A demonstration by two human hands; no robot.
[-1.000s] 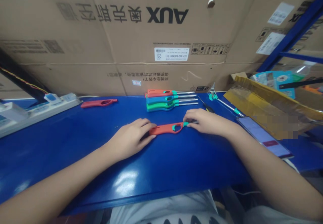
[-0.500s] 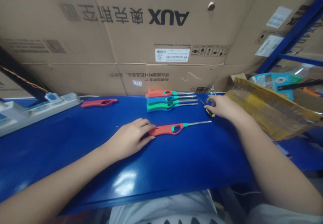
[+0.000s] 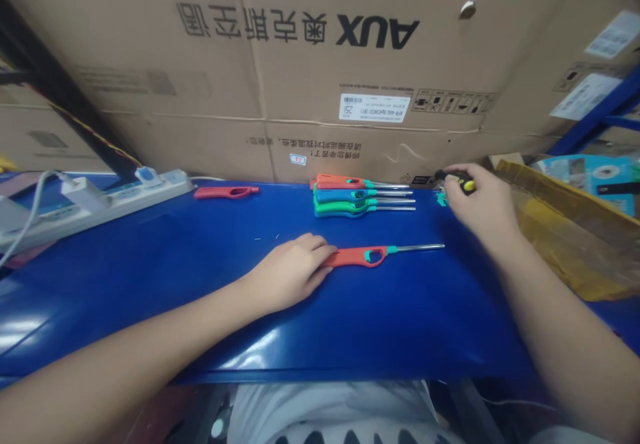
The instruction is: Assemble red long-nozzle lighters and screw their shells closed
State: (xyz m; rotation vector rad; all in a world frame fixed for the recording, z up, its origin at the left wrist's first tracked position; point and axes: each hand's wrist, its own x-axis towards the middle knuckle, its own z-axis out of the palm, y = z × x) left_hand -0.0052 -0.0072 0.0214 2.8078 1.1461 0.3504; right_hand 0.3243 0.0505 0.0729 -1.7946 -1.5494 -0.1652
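Steadying the red lighter, gripping the tool well clear of the stack

Pin the red lighter [image 3: 356,257] by the butt of its handle, with the left hand [image 3: 293,271] low on the tabletop [image 3: 390,337] and its fingers narrowed onto the plastic. Leave it lying flat, between the near and far edges of the tabletop, with its metal tube [image 3: 420,248] aimed toward the right edge. Press evenly rather than hard, to prevent rolling or pivoting.

Hold the black-and-yellow tool [image 3: 469,186] firmly in the right hand [image 3: 480,197], with fingers curled closed around it, near the far edge and to the right of the stacked lighters [image 3: 340,196]. Cannot tell where the tip points; best to check before bringing it anywhere near the left hand. Lift clear of the small teal piece [image 3: 441,197] just beside, and of the tubes jutting from the stack, to avoid knocking anything askew. Mind the thin bits [image 3: 257,239] beyond the left hand, toward the far edge: probably easy to sweep away. Leave the loose red handle [image 3: 225,193], farther left along the far edge, undisturbed.
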